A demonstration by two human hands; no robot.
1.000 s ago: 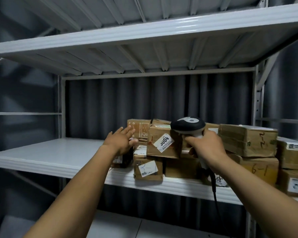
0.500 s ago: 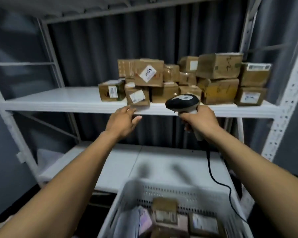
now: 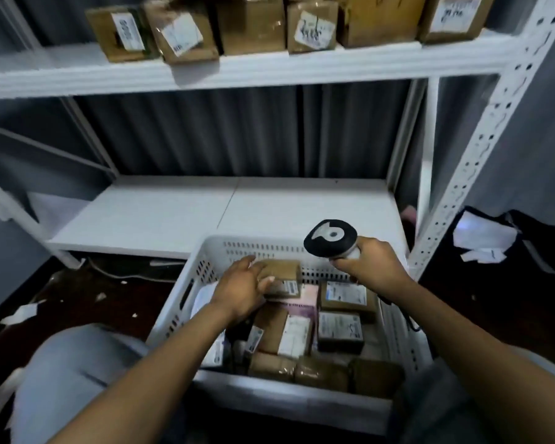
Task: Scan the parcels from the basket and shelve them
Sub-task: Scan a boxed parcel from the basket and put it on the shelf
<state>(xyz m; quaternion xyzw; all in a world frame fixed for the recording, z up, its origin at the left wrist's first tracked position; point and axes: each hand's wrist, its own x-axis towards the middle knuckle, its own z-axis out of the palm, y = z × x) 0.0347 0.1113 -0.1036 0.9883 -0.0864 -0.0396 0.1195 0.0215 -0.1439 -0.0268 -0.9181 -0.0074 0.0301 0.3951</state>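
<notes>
A white slotted basket (image 3: 186,302) stands in front of me, full of several brown cardboard parcels with white labels. My left hand (image 3: 241,288) reaches into it and its fingers and thumb curl round a small brown parcel (image 3: 284,272) at the basket's far side. My right hand (image 3: 370,264) grips a black and white barcode scanner (image 3: 330,237) by its handle, held above the basket's far right corner with its head facing up. Several shelved parcels (image 3: 250,24) sit in a row on the upper shelf (image 3: 269,70).
A lower white shelf (image 3: 205,213) lies bare behind the basket. A perforated white upright (image 3: 481,149) stands at the right. Paper scraps litter the dark floor (image 3: 61,299) at left, and a dark bag with papers (image 3: 484,238) lies at right. The scanner's cable hangs by the basket.
My view has dropped from the upper shelf to the basket. My left hand came down from the shelf edge and took hold of a parcel in the basket. The scanner came down with my right hand.
</notes>
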